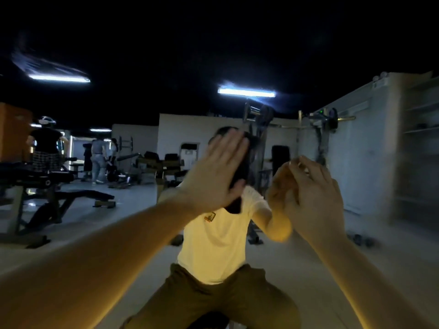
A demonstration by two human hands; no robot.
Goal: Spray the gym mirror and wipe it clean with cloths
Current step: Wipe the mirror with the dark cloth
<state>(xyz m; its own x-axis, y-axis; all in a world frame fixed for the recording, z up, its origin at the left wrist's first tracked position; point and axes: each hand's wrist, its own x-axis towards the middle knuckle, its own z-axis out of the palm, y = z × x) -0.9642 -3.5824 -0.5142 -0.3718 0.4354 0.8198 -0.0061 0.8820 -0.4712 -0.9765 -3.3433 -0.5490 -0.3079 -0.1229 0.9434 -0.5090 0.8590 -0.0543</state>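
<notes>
Gym mirror, a broad wall-mounted pane of glass (142,217), fills the view as we crouch close in front of it. Our left hand (213,172) lies flat with straight fingers, and a soft dark cloth (235,206) shows past the edge of its palm, apparently pressed to the glass. Our right hand (316,195) hangs just beside it with its fingers curled. Motion blur hides whether it pinches anything, so we cannot tell. No spray bottle is in sight.

We judge the pane stiff, slick and breakable, best worked with an even, spread palm and not a hard push at one point. The cloth looks light and limp, and we would keep it bunched under the whole hand so it does not slide out.

Behind our hands the glass gives back our own reflection, a crouching figure in a white T-shirt (213,243) and brown trousers. Further out it shows a dim room with a pale floor. Black padded weight benches (71,195) sit at left, with several people standing (46,143) beyond them. A metal cable machine (259,119) rises at centre under white fluorescent tube lights (247,92). A pale panelled wall with shelves (380,143) closes the right side.
</notes>
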